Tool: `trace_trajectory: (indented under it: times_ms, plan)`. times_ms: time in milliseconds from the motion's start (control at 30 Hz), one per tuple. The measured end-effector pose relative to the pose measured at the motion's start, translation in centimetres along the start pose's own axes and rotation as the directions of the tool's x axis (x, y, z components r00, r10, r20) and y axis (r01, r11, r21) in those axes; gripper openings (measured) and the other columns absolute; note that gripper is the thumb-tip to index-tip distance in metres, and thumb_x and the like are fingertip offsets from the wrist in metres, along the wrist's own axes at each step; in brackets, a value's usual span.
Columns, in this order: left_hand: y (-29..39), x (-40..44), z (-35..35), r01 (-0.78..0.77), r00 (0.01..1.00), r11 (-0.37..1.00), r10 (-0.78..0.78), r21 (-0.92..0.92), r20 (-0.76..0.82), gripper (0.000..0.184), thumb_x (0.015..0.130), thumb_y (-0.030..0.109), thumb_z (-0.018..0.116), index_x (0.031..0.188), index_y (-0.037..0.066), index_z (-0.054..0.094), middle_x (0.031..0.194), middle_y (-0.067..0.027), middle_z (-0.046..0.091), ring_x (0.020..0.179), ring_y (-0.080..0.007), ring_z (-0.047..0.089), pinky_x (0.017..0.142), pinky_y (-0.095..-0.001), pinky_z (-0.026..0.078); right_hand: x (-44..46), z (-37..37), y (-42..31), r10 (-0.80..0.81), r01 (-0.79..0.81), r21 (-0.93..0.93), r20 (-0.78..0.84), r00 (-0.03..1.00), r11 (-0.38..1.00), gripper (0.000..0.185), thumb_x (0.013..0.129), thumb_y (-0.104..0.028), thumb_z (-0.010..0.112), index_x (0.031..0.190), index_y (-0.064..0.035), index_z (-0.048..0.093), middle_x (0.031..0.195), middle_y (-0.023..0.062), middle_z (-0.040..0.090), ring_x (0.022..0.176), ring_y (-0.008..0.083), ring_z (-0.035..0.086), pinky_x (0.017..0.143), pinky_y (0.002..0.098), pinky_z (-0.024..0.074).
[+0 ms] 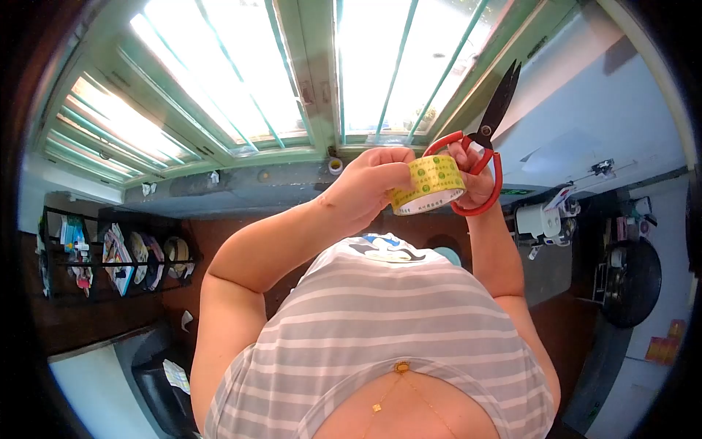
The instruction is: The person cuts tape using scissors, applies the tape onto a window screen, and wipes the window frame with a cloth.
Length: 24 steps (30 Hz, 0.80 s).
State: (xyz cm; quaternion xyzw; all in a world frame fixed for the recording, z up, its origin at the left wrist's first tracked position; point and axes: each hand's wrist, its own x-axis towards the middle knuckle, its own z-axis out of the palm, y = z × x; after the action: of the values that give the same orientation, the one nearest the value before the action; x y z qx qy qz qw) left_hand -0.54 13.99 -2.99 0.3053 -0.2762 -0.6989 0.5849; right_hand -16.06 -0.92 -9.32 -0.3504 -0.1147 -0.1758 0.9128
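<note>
My left hand point(365, 184) grips a roll of yellow-green printed tape point(437, 178) at its left side, the thumb pressed against the outer face. The roll's white inner core shows along its lower edge. My right hand point(479, 184) holds a pair of scissors point(500, 106) with red handles, the fingers through and around the loops. Their dark blades point up and to the right, away from the roll, nearly closed. Both hands are close together in front of my chest. Whether the right fingers touch the tape roll I cannot tell.
Ahead is a green-framed window point(314, 80) with bars, above a grey sill point(270, 175) bearing a small tape roll point(336, 166). A black shelf rack point(95, 262) stands left. At right are a white appliance point(537, 221) and a round black object point(633, 284).
</note>
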Motion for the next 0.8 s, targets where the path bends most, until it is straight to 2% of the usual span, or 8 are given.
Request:
trace_trajectory:
  times_ms: [167,300,400,500,600,700,767,800]
  plan:
    - [-0.5,0.2,0.1,0.001,0.999,1.0,0.0,0.011,-0.051,0.006,0.07,0.005,0.045,0.072,0.005,0.05,0.072,-0.0083,0.053,0.069,-0.0133,0.048,0.07,-0.0256,0.04,-0.3,0.0,0.1,-0.035,0.033,-0.057,-0.025,0.999,0.998,0.02,0.077,0.0,0.063,0.086,-0.008,0.046,0.087,0.0099,0.057,0.075,0.0169,0.06,0.057,0.0227,0.052]
    - [-0.6,0.4,-0.1,0.024,1.0,1.0,-0.024,-0.007,-0.016,0.003,0.07,0.005,0.045,0.07,0.005,0.048,0.073,-0.0066,0.05,0.072,-0.0135,0.047,0.071,-0.0259,0.037,-0.7,-0.3,-0.1,-0.035,0.032,-0.084,-0.035,0.999,0.996,0.02,0.077,-0.001,0.063,0.086,-0.008,0.047,0.087,0.0097,0.057,0.075,0.0168,0.06,0.058,0.0229,0.0523]
    - [-0.3,0.5,0.4,0.055,0.998,0.998,-0.056,-0.027,-0.029,0.007,0.071,0.004,0.047,0.066,0.008,0.044,0.071,-0.0029,0.045,0.075,-0.0121,0.043,0.071,-0.0251,0.033,-1.1,-0.2,-0.9,0.045,-0.052,-0.075,-0.092,0.995,0.996,0.024,0.073,-0.002,0.068,0.08,-0.0115,0.047,0.091,0.0083,0.058,0.094,0.02,0.058,0.077,0.03,0.0506]
    - [-0.1,0.6,1.0,0.055,0.997,0.998,-0.056,-0.031,-0.06,0.004,0.069,0.002,0.045,0.068,0.006,0.046,0.072,-0.0042,0.048,0.073,-0.0129,0.046,0.07,-0.0251,0.036,-1.1,-0.6,-1.1,0.056,-0.057,-0.022,-0.037,0.998,0.998,0.025,0.072,-0.001,0.068,0.081,-0.0111,0.047,0.092,0.0091,0.058,0.095,0.0211,0.058,0.077,0.0304,0.0507]
    - [-0.3,0.8,1.0,0.054,0.996,0.999,-0.054,0.0,-0.07,0.011,0.066,0.0,0.042,0.073,0.003,0.051,0.074,-0.0071,0.054,0.071,-0.0138,0.051,0.07,-0.0257,0.041,-1.1,0.1,-0.7,-0.023,0.017,-0.115,-0.051,0.998,0.993,0.019,0.077,-0.001,0.063,0.085,-0.0081,0.047,0.087,0.0096,0.058,0.074,0.0157,0.06,0.056,0.0217,0.0505]
    - [-1.1,1.0,-0.7,0.042,0.999,0.999,-0.042,-0.012,0.027,0.009,0.068,0.001,0.044,0.073,0.003,0.051,0.074,-0.0068,0.054,0.072,-0.0137,0.052,0.07,-0.0248,0.041,-1.3,0.1,-0.5,-0.04,0.034,-0.131,-0.043,0.998,0.991,0.02,0.077,-0.001,0.063,0.085,-0.0081,0.047,0.087,0.0095,0.058,0.072,0.0154,0.06,0.055,0.0212,0.0497]
    - [-1.5,1.1,-1.3,0.03,0.994,0.996,-0.022,-0.078,0.111,0.007,0.069,0.002,0.045,0.072,0.003,0.051,0.074,-0.007,0.054,0.071,-0.0138,0.052,0.07,-0.0239,0.04,-1.6,-0.2,-0.8,-0.002,-0.005,-0.143,-0.049,0.999,0.99,0.023,0.075,-0.002,0.066,0.083,-0.0104,0.047,0.087,0.0079,0.057,0.084,0.0177,0.059,0.069,0.0258,0.0499]
    - [-1.5,1.0,-1.1,0.029,0.995,0.997,-0.023,-0.066,0.099,0.006,0.069,0.003,0.046,0.072,0.003,0.051,0.074,-0.007,0.054,0.072,-0.0139,0.051,0.07,-0.0235,0.04,-1.7,-0.3,-0.9,0.018,-0.026,-0.149,-0.052,0.998,0.988,0.024,0.074,-0.002,0.067,0.082,-0.0115,0.046,0.087,0.0071,0.056,0.09,0.0189,0.058,0.075,0.0281,0.05]
